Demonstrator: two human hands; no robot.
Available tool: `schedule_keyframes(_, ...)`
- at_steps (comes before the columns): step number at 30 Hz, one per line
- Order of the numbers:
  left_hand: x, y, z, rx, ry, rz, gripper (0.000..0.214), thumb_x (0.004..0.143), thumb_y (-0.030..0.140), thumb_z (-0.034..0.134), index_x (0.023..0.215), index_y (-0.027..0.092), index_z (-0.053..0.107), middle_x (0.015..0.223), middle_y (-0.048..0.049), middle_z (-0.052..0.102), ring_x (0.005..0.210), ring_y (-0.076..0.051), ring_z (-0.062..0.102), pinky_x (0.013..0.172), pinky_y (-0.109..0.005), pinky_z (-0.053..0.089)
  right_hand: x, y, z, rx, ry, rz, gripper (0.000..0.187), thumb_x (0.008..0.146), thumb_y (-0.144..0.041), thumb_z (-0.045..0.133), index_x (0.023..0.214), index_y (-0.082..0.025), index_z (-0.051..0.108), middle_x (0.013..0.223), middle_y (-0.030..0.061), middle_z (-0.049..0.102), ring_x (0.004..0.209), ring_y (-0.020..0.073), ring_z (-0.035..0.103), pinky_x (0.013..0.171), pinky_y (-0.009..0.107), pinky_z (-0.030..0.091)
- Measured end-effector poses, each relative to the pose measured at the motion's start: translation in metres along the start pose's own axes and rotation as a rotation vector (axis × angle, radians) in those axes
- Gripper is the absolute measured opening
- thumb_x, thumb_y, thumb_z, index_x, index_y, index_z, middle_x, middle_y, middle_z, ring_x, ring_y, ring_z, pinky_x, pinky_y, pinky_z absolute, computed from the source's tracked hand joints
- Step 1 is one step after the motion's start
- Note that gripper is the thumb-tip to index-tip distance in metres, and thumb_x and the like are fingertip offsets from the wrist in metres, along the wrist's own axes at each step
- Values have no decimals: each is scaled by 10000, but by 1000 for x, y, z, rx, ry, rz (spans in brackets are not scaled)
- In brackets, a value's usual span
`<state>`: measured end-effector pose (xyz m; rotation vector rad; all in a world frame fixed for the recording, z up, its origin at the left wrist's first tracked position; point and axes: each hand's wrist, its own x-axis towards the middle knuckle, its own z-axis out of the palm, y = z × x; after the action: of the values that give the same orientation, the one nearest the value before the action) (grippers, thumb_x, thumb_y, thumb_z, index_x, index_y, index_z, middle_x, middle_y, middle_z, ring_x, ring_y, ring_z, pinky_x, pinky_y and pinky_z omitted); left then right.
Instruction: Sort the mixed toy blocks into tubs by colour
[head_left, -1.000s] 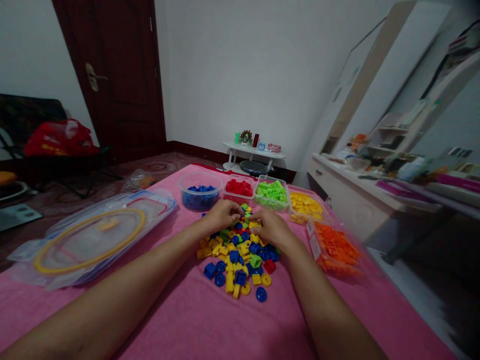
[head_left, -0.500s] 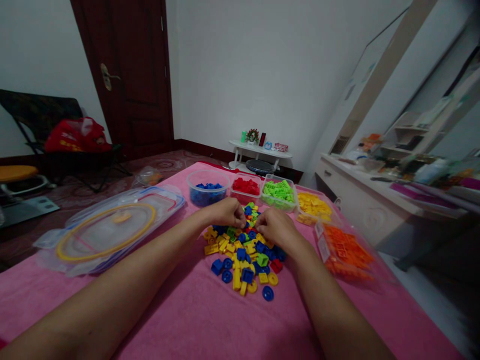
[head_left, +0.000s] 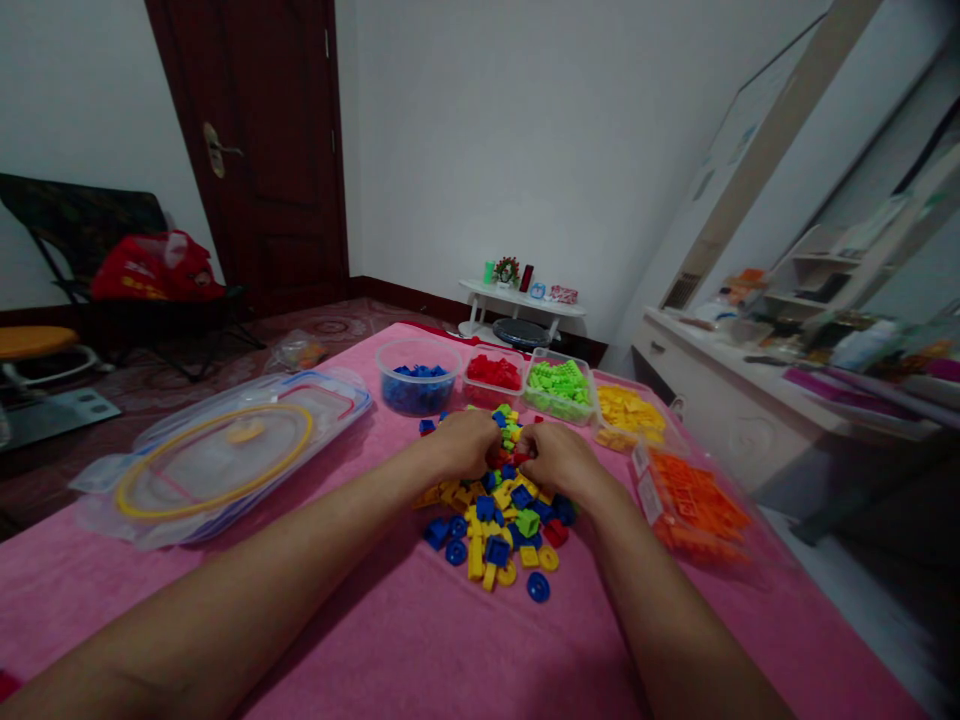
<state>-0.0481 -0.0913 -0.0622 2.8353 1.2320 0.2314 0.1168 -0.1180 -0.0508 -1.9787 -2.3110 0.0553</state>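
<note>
A mixed heap of plastic building blocks in yellow, blue, green and red lies on the pink cloth, with a few flat wheel-like discs at its near edge. Over the far part of the heap my left hand is closed, fingers curled down, with red showing at its fingertips. My right hand faces it from the other side, also closed, its fingertips at red building blocks. The hands are slightly apart, and they partly hide the pieces they grip.
Behind the heap stand a round tub of blue blocks and boxes of red, green and yellow pieces. Orange pieces fill a box at right. Stacked clear lids lie at left.
My left hand has shifted slightly right and toward me, uncovering blocks behind it. Red pieces now show between the fingertips of both hands.
</note>
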Motion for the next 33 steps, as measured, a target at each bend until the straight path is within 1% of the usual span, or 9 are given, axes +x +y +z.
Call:
schedule_keyframes(5,-1,2,-2,-46,5,10,258,621,123,568,807,196,731,858,-95,690,804,-227,626,659,-281,465,0,12,-19,96,107,-4,208,626,-220,653,831,-224,690,674,-5,611,603,133,520,521,239,288)
schedule_keyframes(8,4,-2,-4,-237,59,-24,132,639,191,602,725,158,696,744,-73,671,754,-205,613,673,-270,458,1,13,-26,281,236,-35,265,660,-264,652,916,-212,689,680,-1,600,610,134,518,529,235,323)
schedule_keyframes(12,12,-1,-9,-1053,54,-164,95,705,207,569,750,127,595,686,-37,631,657,-142,605,620,-225,463,3,4,-29,656,419,-45,260,693,-304,624,903,-154,658,695,14,600,605,131,534,540,238,394)
schedule_keyframes(15,15,4,-10,-1752,-101,-297,176,751,266,546,870,136,548,765,-60,635,678,-148,642,604,-227,497,3,-6,-28,889,455,-65,287,686,-309,628,906,-125,635,693,22,601,589,132,550,540,246,437)
schedule_keyframes(19,14,10,-6,-2185,-272,-343,219,803,320,529,932,143,531,740,-61,608,652,-162,646,518,-206,492,2,-13,-24,900,430,-99,347,688,-301,628,986,-125,650,779,50,653,571,129,557,534,254,460)
schedule_keyframes(25,25,-2,0,-2081,-285,-470,144,883,207,427,851,117,535,603,-9,502,409,-24,391,341,-86,248,1,6,-35,870,607,-19,324,715,-327,605,957,-126,681,886,86,691,562,124,567,526,254,468)
schedule_keyframes(27,41,-12,-5,-1871,-146,-462,149,880,199,426,849,119,549,607,-9,503,419,-24,385,344,-87,240,1,14,-38,896,622,10,329,717,-336,600,948,-118,683,867,90,693,557,126,567,519,255,469)
schedule_keyframes(30,74,-30,-16,-1292,127,-499,150,856,197,463,853,113,588,627,-25,549,439,-34,427,392,-118,327,2,21,-37,859,641,24,302,717,-320,593,921,-122,692,835,81,695,556,129,568,529,259,467)
schedule_keyframes(33,107,-52,-27,-1120,237,-558,158,843,207,496,858,84,594,640,-41,576,454,-46,466,456,-157,395,4,23,-33,775,641,23,251,717,-291,583,873,-136,704,797,67,697,549,128,566,554,265,461)
